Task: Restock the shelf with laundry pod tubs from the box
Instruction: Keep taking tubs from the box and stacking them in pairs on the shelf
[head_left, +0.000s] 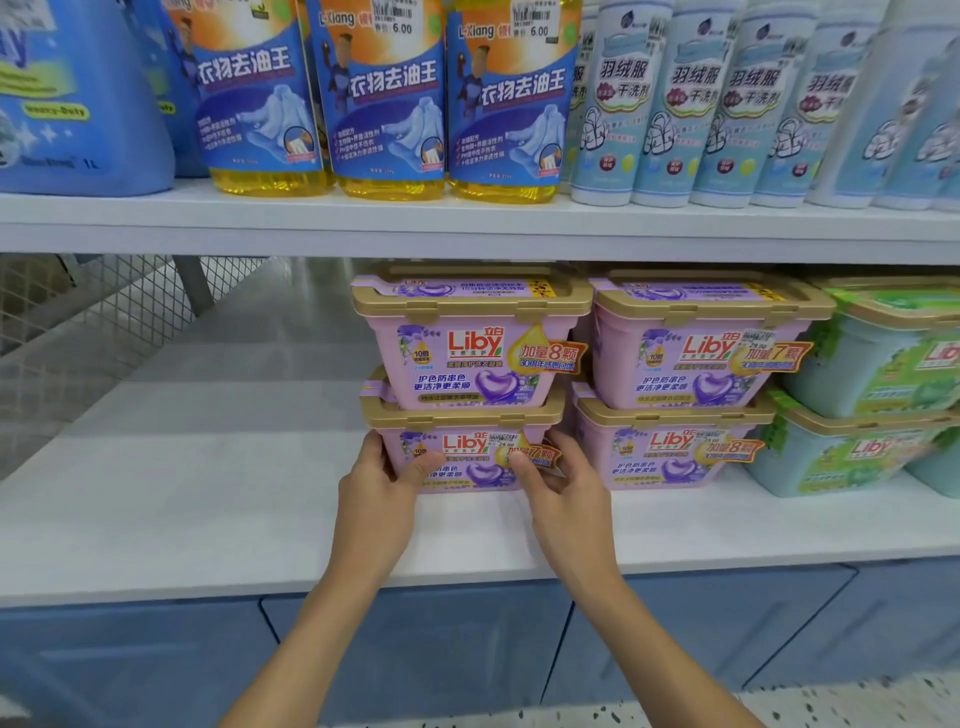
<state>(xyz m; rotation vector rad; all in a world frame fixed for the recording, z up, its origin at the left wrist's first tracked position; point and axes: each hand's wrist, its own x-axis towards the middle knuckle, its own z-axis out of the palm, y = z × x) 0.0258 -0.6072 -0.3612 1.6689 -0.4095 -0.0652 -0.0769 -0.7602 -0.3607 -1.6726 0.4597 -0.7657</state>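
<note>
Frame centre: left hand (376, 486) and right hand (563, 486) grip the lower-left purple tub (467, 447), 1 of 4 in 2 stacks.

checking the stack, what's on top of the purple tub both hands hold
A second purple tub sits upright on the lower purple tub, gripped by the left hand and right hand. Only the front rim of the lower tub's gold lid shows; the rest is covered.

We see a white shelf (208, 519) carrying the purple Liby tub (470, 467) in our grip. Just right of the grip sits a second purple tub (660, 457), and farther right a green tub (841, 457). Each bears another tub.
</note>
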